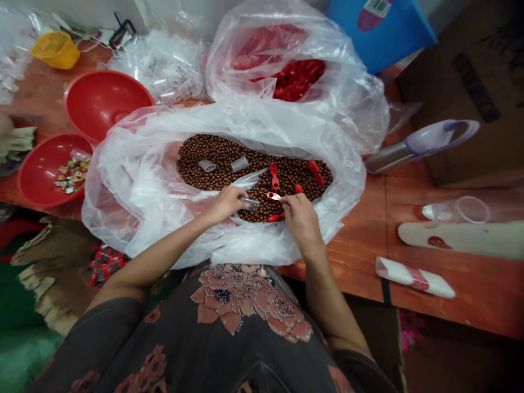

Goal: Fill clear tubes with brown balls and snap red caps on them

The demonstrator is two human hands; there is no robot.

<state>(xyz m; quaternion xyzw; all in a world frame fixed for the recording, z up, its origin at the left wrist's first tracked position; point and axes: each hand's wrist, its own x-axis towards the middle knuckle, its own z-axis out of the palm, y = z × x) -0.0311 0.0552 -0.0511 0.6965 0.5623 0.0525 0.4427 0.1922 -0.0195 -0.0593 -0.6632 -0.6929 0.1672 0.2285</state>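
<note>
Left hand (229, 204) grips a clear, cylindrical tube (251, 204); right hand (302, 219) pinches a glossy red cap (273, 196), brown beads (261, 164) lying beneath both.

No wording or number is showing clearly enough to read. Well beyond the fingers (287, 202) of the right hand (303, 222), and off to their right, a purplish label (365, 21) with a barcode (377, 7) is clinging to a blue container (393, 41). Farther right of them, a dark, illegible print (475, 87) is marking a cardboard box (442, 128).
</note>
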